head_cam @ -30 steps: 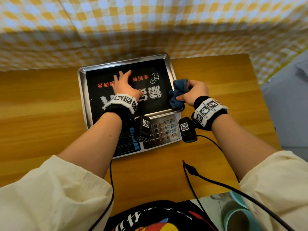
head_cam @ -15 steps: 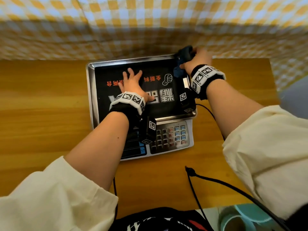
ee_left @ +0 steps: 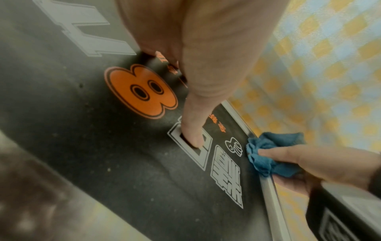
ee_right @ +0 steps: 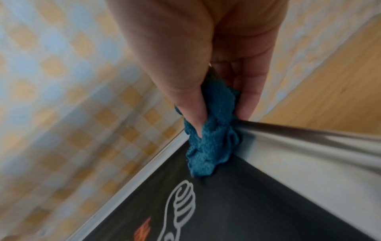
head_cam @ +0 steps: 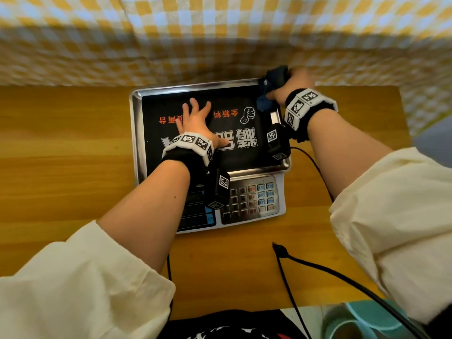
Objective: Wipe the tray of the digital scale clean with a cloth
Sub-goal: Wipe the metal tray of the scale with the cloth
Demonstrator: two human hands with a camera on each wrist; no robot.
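The digital scale's steel tray [head_cam: 135,133] has a black printed surface and sits on the wooden table. My left hand [head_cam: 195,121] lies flat on the tray's middle with fingers spread, thumb pressed on the print [ee_left: 191,130]. A bunched blue cloth [head_cam: 270,90] is gripped by my right hand [head_cam: 288,86] at the tray's far right corner. In the right wrist view the cloth [ee_right: 210,146] is pinched between thumb and fingers over the steel rim [ee_right: 309,146]. The left wrist view shows the cloth [ee_left: 268,154] on the right rim.
The scale's keypad [head_cam: 252,199] and display face me at the near side. A yellow checked cloth [head_cam: 220,33] hangs right behind the table. Black cables [head_cam: 318,267] run across the near table edge. A teal cup [head_cam: 362,321] stands low right.
My right hand carried the cloth along the tray's right rim from the near right corner to the far right corner. The left hand stayed flat on the tray.
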